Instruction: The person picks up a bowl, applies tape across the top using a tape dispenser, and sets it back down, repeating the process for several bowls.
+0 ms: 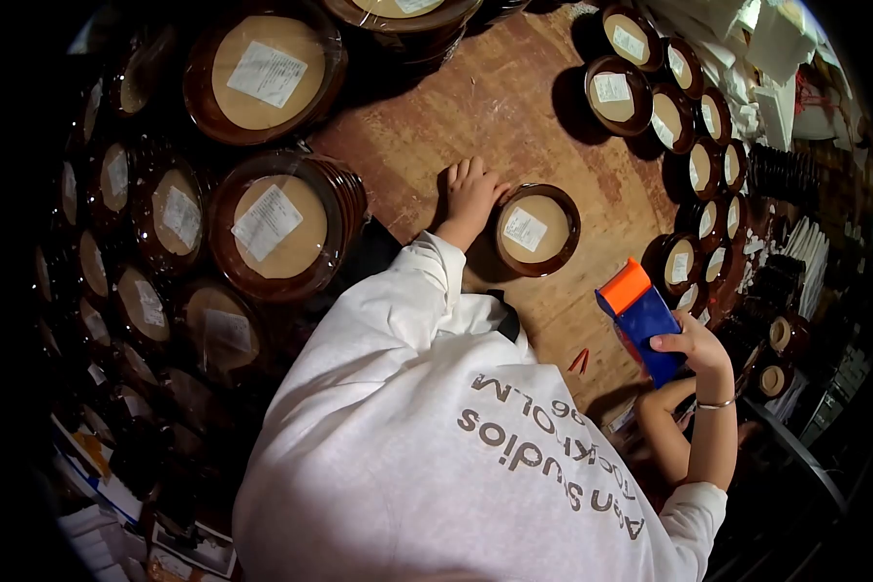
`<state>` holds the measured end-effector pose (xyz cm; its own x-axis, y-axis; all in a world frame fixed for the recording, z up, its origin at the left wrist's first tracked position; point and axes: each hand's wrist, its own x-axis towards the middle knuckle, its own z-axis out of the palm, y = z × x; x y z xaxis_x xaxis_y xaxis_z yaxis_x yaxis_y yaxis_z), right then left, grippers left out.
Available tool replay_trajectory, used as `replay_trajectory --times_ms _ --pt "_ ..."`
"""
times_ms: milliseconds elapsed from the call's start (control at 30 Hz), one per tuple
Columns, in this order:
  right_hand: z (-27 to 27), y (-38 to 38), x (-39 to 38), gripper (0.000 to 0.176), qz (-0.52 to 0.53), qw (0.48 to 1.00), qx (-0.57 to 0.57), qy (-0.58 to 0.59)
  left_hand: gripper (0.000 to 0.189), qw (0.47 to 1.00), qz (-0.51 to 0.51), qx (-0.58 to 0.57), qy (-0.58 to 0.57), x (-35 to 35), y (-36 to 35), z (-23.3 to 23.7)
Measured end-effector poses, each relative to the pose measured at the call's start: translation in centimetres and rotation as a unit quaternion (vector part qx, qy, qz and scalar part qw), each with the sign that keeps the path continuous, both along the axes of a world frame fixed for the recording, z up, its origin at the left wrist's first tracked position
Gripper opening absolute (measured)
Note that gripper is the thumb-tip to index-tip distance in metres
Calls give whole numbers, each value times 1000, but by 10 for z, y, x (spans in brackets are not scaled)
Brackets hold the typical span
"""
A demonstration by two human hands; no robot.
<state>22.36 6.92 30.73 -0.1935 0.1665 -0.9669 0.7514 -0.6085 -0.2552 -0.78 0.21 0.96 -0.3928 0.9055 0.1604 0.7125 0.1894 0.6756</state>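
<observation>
The right hand [684,341] grasps the blue dispenser [654,335] above the table [427,116], right of the dish [537,230]. Dispenser long axis: diagonal, orange end forward-left. The left hand [472,201] is open, palm down, fingers extended beside the dish. Red snips [579,362] lie nearer the torso.

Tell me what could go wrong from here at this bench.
The blue and orange tool in the right hand might knock the rim of the brown dish if brought in low.

The left hand rests right by that rim, so its fingers could get bumped too.

The left sleeve passes close to the tall dish stack and might brush it.
</observation>
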Motion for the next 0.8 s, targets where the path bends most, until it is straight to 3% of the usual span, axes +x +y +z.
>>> replay_trajectory --times_ms 167,233,300,367,400,467,600,667,700,767,800 --pt "-6 1 9 42 -11 1000 -7 27 15 999 -38 -25 18 -5 -2 -4" --pt "-10 -1 12 43 -17 999 17 38 17 994 -39 -38 93 -3 -1 -17" --pt "-11 -4 12 44 -28 998 42 49 17 996 -28 -16 79 0 -4 -14" --pt "-11 -2 12 45 -38 998 -3 54 18 998 -21 7 63 -1 -7 -1" --pt "-16 -4 17 43 -36 997 33 62 21 992 -12 14 -122 -4 -9 5" --pt "-21 -5 22 43 -42 996 23 70 33 904 -49 -44 -423 5 -13 -4" --pt "-34 -9 37 44 -41 997 22 63 43 901 -64 -48 -425 16 -18 15" --pt "-46 -9 47 45 -1 999 24 49 42 855 -64 -126 -499 15 -18 11" --pt "-47 -7 47 44 13 999 11 30 42 856 -78 -128 -495 13 -19 10" --pt "-63 -7 57 45 16 999 4 33 48 934 -9 -88 -346 11 -24 11" --pt "-68 -8 60 46 8 999 -6 34 45 984 -4 83 -156 9 -27 54"
